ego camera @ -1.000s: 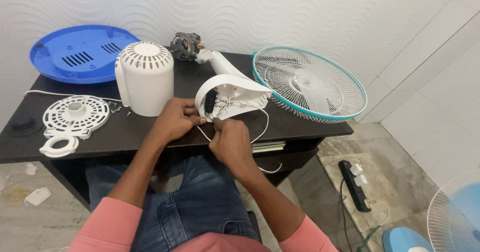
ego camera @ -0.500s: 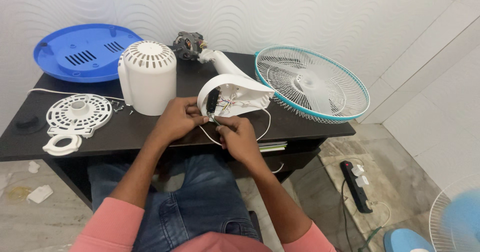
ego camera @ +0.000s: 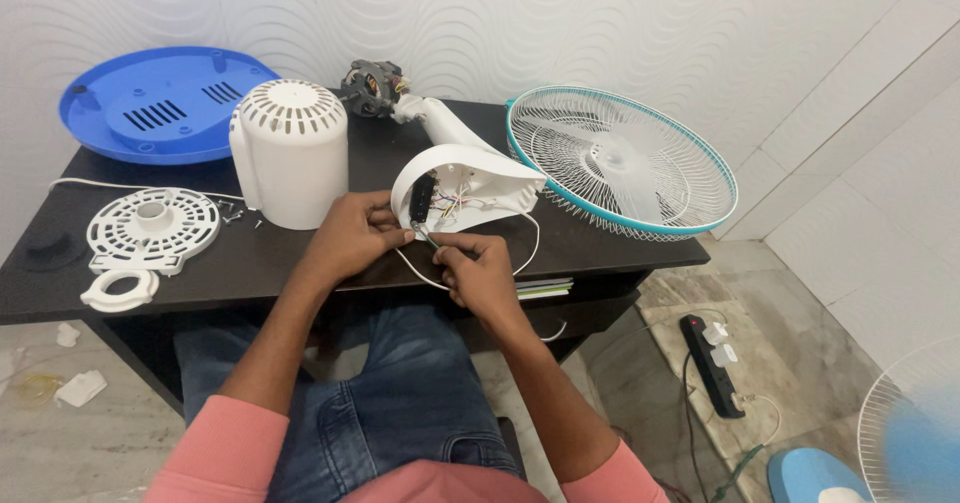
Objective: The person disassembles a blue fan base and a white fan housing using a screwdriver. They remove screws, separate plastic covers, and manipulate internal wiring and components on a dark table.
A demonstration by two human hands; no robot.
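An open white fan control housing (ego camera: 470, 185) with coloured wires inside lies on the dark table (ego camera: 280, 258). My left hand (ego camera: 350, 233) grips its lower left rim, beside a black switch block. My right hand (ego camera: 478, 271) pinches a thin green-handled tool whose tip meets the housing's edge near my left fingers. A white cable (ego camera: 520, 253) loops off the table edge between the hands. The housing's neck runs back to a bare motor (ego camera: 370, 85).
A white motor cover (ego camera: 292, 153) stands left of the housing. A blue round base (ego camera: 160, 103), a white grille disc (ego camera: 152, 225) and a ring (ego camera: 120, 289) lie further left. A teal fan guard (ego camera: 620, 158) overhangs the right. A power strip (ego camera: 715, 358) lies on the floor.
My right hand has shifted slightly lower and to the right along the housing's edge, with the tool in it. My left hand has stayed on the rim.
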